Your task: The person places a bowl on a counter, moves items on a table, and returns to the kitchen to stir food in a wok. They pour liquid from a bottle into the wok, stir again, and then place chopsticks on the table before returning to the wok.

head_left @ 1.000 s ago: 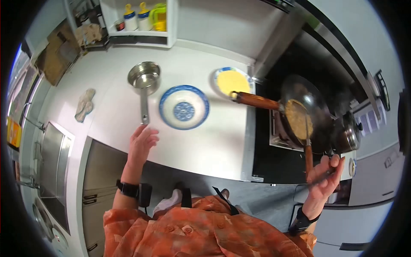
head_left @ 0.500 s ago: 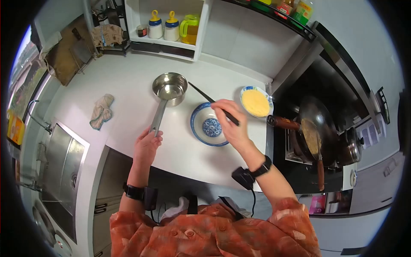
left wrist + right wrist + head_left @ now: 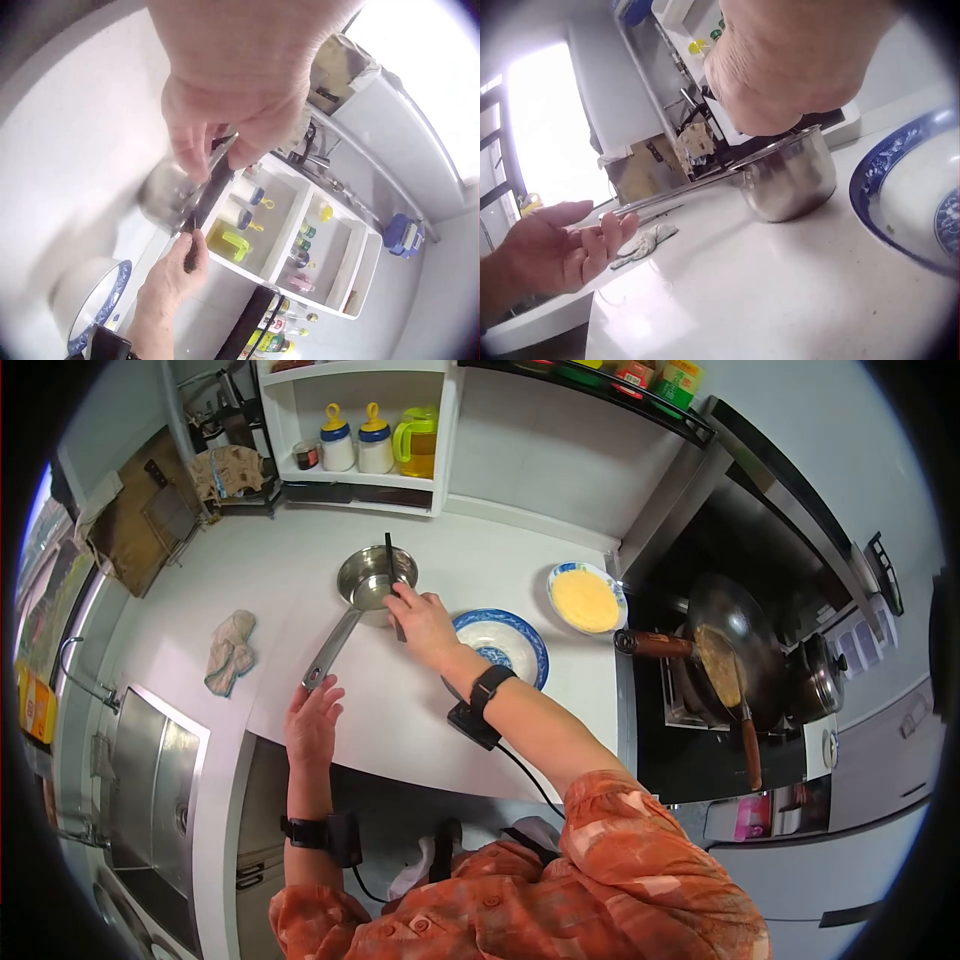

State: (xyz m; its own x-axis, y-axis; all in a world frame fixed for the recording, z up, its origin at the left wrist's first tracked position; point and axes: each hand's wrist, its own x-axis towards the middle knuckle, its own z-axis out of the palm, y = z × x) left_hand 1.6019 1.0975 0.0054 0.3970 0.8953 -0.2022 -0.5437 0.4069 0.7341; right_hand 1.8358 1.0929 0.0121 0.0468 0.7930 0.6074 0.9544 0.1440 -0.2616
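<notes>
My left hand (image 3: 313,725) holds the end of a steel saucepan's long handle between thumb and fingers. The saucepan (image 3: 356,568) is on the white counter, its handle slanting toward me. Over its near right rim, my right hand (image 3: 428,628) grips dark chopsticks (image 3: 390,555), which cross the pan's opening in the head view. In the right wrist view that hand covers them, above the saucepan (image 3: 791,180). Right of the pan is a blue-and-white bowl (image 3: 525,635), partly hidden by my right wrist.
A plate of yellow food (image 3: 585,600) lies near the stove. On the burner is a wok (image 3: 735,615) with food and a wooden-handled turner (image 3: 752,750) in it; its handle (image 3: 655,644) juts over the counter edge. A cloth (image 3: 231,652) lies left, by the sink (image 3: 150,760).
My right hand came from beside the wok, across the bowl, to the saucepan with the chopsticks. My left hand went from just short of the handle to holding its end.
</notes>
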